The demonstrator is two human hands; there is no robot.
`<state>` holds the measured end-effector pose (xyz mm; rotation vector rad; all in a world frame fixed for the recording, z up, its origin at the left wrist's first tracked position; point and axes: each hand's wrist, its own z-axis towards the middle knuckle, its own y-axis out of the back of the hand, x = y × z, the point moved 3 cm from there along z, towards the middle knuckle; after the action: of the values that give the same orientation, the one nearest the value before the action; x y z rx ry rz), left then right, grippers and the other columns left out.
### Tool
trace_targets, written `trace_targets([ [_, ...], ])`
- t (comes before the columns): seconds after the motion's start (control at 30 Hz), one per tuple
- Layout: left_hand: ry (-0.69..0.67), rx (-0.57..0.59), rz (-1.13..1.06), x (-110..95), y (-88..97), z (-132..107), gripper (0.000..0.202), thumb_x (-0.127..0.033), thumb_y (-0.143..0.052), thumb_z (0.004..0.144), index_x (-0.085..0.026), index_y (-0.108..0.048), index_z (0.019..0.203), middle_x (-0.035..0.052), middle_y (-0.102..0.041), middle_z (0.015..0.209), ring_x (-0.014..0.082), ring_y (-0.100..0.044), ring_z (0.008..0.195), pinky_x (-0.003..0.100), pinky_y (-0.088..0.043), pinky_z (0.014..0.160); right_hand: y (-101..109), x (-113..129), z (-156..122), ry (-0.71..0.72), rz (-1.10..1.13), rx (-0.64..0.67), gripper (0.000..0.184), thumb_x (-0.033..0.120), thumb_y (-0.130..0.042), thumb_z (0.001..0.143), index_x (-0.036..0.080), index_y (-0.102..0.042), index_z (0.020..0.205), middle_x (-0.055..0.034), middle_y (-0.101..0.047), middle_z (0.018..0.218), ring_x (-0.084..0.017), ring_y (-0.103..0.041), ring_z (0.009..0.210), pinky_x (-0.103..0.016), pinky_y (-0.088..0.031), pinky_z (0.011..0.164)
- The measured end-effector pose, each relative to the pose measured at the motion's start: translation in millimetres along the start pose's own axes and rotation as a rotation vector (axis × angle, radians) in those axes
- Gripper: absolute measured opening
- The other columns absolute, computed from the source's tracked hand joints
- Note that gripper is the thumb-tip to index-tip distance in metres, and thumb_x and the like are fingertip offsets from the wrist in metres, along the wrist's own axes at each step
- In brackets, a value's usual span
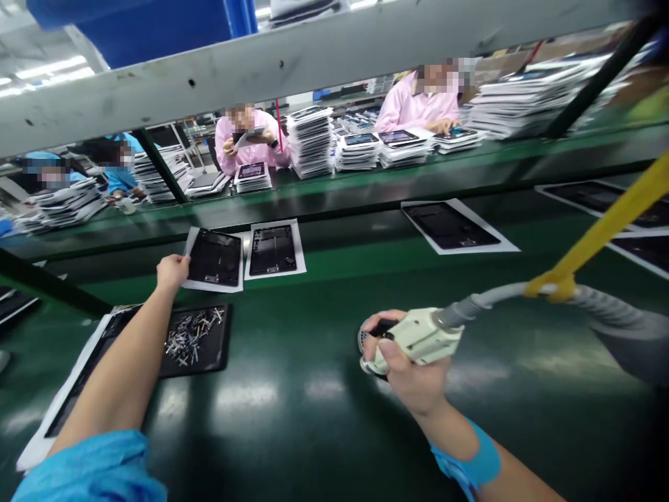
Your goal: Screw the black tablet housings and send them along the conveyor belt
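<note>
My left hand (173,272) reaches forward, fingers closed on the left edge of a white sheet (192,240). A black tablet housing (215,256) lies on that sheet. Beside it, a second black tablet housing (272,249) rests on its own white sheet. My right hand (412,380) is wrapped around a pale green air gun (426,335), whose round nozzle end points left over the green bench. From its back runs a grey corrugated hose (491,296), hung from a yellow strap (611,223). Below my left forearm is a black tray (217,355) holding many small metal parts (193,335).
Another housing on a sheet (449,226) lies at the back right, with more at the far right edge. A green post (52,282) stands at left. Overhead runs a grey beam (313,59). Across the bench, people in pink (418,104) work among paper stacks (311,143).
</note>
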<state>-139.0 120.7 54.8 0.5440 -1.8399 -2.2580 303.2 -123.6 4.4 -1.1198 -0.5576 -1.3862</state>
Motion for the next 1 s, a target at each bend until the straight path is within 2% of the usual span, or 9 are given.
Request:
trace_targets([
  [0.1, -0.093, -0.014, 0.082, -23, -3.7, 3, 0.043, -0.034, -0.052, 0.095, -0.006, -0.069, 0.123, 0.0272, -0.069, 0.123, 0.0389, -0.065, 0.117, 0.046, -0.052, 0.099, 5, 0, 3, -0.007, -0.035, -0.027, 0.019, 0.030, -0.072, 0.089, 0.021, -0.063, 0.104, -0.0025, -0.069, 0.083, -0.012, -0.062, 0.050, -0.026, -0.053, 0.042],
  [0.27, -0.880, 0.247, 0.300, -128, -44.7, -48, 0.040, -0.027, -0.049, 0.096, -0.019, -0.069, 0.129, 0.0124, -0.067, 0.134, 0.0259, -0.063, 0.124, 0.034, -0.047, 0.109, 8, 1, 8, 0.001, -0.086, -0.038, 0.019, 0.029, -0.072, 0.087, 0.020, -0.063, 0.101, -0.0017, -0.070, 0.079, -0.012, -0.061, 0.048, -0.026, -0.054, 0.043],
  [0.33, -0.991, 0.318, 0.324, -158, -61.9, -69, 0.037, -0.024, -0.052, 0.094, -0.022, -0.071, 0.125, 0.0090, -0.069, 0.131, 0.0231, -0.065, 0.120, 0.030, -0.049, 0.105, 11, 2, 12, 0.023, -0.120, -0.072, 0.019, 0.028, -0.073, 0.086, 0.020, -0.064, 0.100, -0.0023, -0.071, 0.083, -0.011, -0.062, 0.048, -0.025, -0.054, 0.044],
  [0.43, -1.013, 0.345, 0.364, -181, -78.1, -83, 0.033, -0.015, -0.053, 0.090, -0.017, -0.075, 0.114, 0.0135, -0.071, 0.123, 0.0255, -0.069, 0.111, 0.034, -0.052, 0.100, 18, 1, 20, 0.047, -0.181, -0.124, 0.020, 0.029, -0.074, 0.083, 0.019, -0.065, 0.098, -0.0024, -0.072, 0.084, -0.011, -0.062, 0.048, -0.026, -0.056, 0.049],
  [0.57, -1.016, 0.326, 0.400, -187, -77.8, -84, 0.037, -0.005, -0.048, 0.086, -0.013, -0.074, 0.111, 0.0192, -0.071, 0.118, 0.0285, -0.070, 0.109, 0.038, -0.052, 0.098, 31, -8, 31, 0.006, -0.278, -0.148, 0.021, 0.033, -0.073, 0.084, 0.017, -0.067, 0.098, -0.0036, -0.074, 0.085, -0.011, -0.062, 0.051, -0.029, -0.058, 0.057],
  [0.7, -1.030, 0.277, 0.411, -186, -47.6, -101, 0.033, -0.007, -0.047, 0.088, -0.012, -0.072, 0.108, 0.0204, -0.070, 0.116, 0.0315, -0.070, 0.108, 0.038, -0.054, 0.092, 44, -22, 38, 0.012, -0.353, -0.127, 0.029, 0.039, -0.076, 0.082, 0.018, -0.068, 0.100, -0.0053, -0.075, 0.091, -0.015, -0.069, 0.069, -0.031, -0.059, 0.069],
  [0.87, -1.088, 0.281, 0.384, -164, 8.7, -193, 0.024, -0.011, -0.047, 0.091, -0.015, -0.068, 0.102, 0.0141, -0.070, 0.104, 0.0272, -0.070, 0.098, 0.035, -0.055, 0.084, 42, -28, 58, 0.024, -0.418, -0.048, 0.043, 0.048, -0.079, 0.079, 0.018, -0.067, 0.107, -0.0051, -0.075, 0.090, -0.018, -0.070, 0.078, -0.034, -0.059, 0.080],
  [0.93, -1.159, 0.351, 0.361, -147, 12.8, -241, 0.024, -0.011, -0.046, 0.091, -0.017, -0.067, 0.101, 0.0116, -0.070, 0.104, 0.0246, -0.070, 0.096, 0.033, -0.055, 0.082, 35, -17, 55, 0.006, -0.484, -0.074, 0.052, 0.050, -0.078, 0.080, 0.018, -0.063, 0.118, -0.0063, -0.076, 0.094, -0.020, -0.071, 0.084, -0.037, -0.059, 0.086],
  [1.0, -1.213, 0.380, 0.338, -123, 1.9, -277, 0.025, -0.011, -0.044, 0.090, -0.018, -0.067, 0.099, 0.0102, -0.070, 0.100, 0.0246, -0.071, 0.094, 0.034, -0.057, 0.081, 30, 1, 30, 0.048, -0.580, -0.174, 0.061, 0.047, -0.076, 0.081, 0.017, -0.057, 0.130, -0.0131, -0.073, 0.117, -0.026, -0.070, 0.108, -0.044, -0.055, 0.102],
])
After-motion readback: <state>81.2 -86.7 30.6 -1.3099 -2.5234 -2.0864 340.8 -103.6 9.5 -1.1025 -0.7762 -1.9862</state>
